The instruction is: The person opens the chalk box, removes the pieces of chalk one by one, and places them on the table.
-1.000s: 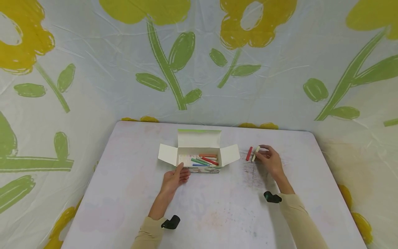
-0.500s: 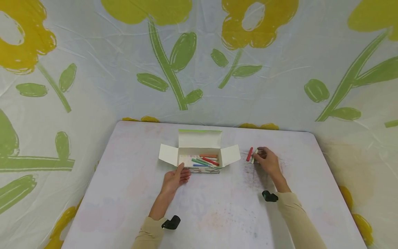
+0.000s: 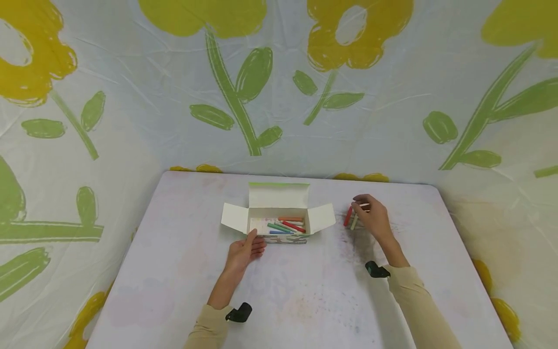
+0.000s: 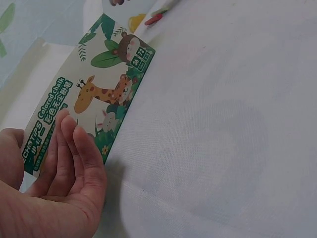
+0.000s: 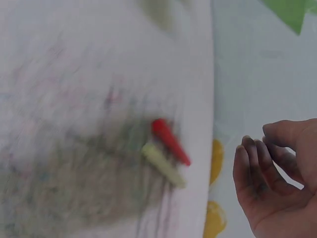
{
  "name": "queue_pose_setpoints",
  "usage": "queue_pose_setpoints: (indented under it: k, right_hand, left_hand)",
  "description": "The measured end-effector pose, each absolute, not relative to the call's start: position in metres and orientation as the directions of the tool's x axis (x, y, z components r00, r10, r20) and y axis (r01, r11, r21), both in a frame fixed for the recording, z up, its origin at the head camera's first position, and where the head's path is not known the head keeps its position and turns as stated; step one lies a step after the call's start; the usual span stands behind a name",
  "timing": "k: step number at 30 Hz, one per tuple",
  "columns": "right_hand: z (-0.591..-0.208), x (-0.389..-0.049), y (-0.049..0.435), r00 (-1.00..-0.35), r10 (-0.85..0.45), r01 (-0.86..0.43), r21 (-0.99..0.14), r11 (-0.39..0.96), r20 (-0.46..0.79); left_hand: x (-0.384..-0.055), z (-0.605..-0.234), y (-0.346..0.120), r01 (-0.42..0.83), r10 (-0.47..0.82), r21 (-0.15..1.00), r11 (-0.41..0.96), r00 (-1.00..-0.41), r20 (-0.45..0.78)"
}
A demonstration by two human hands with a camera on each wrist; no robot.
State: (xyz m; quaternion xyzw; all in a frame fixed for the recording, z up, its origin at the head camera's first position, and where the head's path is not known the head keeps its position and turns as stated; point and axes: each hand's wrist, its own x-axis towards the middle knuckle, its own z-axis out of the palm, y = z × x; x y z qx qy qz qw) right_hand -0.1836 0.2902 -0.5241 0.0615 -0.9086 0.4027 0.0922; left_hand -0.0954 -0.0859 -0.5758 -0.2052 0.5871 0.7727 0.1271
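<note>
Lifting empty from the pale-yellow chalk stick (image 3: pixel 354 222), the right hand's (image 3: pixel 375 219) narrow grip is leaving it on the white counter (image 3: pixel 301 281), outside the printed cardboard box (image 3: pixel 287 239) the left hand (image 3: pixel 244 250) is holding.

The left hand (image 3: pixel 242 252) parts its thumb; the right hand (image 3: pixel 376 219) bends loosely.

The person wears long sleeves of plain beige cloth: the left sleeve (image 3: pixel 208 322), on the side of the left edge of the pale tabletop (image 3: pixel 301 286), and the right sleeve (image 3: pixel 417 308), on the side of its right edge. Both show soft creases and end at the wrists. Near each cuff sits a small black angular device, the left device (image 3: pixel 239 312) and the right device (image 3: pixel 377 270), both with rounded corners.
</note>
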Motion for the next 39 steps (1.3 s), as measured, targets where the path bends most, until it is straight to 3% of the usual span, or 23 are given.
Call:
queue_pose_setpoints:
  k: [5,19,39]
  right_hand:
    - [-0.507,-0.187,0.273,-0.967,-0.081,-0.242,-0.769,0.591,0.241]
    - [-0.472,-0.186,0.220,-0.953,-0.194,-0.300,-0.790,0.535,0.231]
    - [-0.496,-0.183,0.157,-0.851,-0.500,-0.429,-0.763,0.483,0.162]
  left_hand:
    - [-0.095,-0.577,-0.086,-0.434,-0.047,0.857,-0.278,-0.885,-0.464]
    - [-0.096,-0.578,-0.088,-0.427,-0.052,0.861,-0.278,-0.888,-0.457]
    - [-0.096,-0.577,-0.085,-0.426,-0.054,0.859,-0.284,-0.887,-0.458]
